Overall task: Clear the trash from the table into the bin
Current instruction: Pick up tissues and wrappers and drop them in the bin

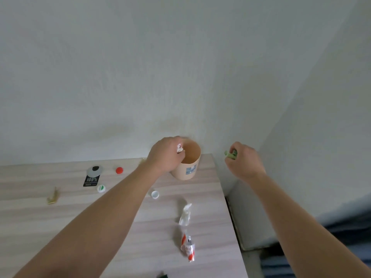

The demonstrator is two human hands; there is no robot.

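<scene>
A tan paper cup (188,167) with a blue logo serves as the bin at the table's far right corner. My left hand (166,155) is at its left rim, closed on a small white scrap (179,148) held over the opening. My right hand (244,161) hovers to the right of the cup, past the table edge, closed on a green crumpled piece (230,154). Loose trash lies on the wooden table (60,217): a white wrapper (185,214), a red-and-white wrapper (188,247), a white cap (155,194), a red cap (119,170).
Further left lie a black label with a silver lid (92,176), a green-and-white cap (101,188) and a yellowish scrap (53,196). A dark object (162,275) peeks in at the bottom edge. White walls meet behind the cup; a gap runs along the table's right edge.
</scene>
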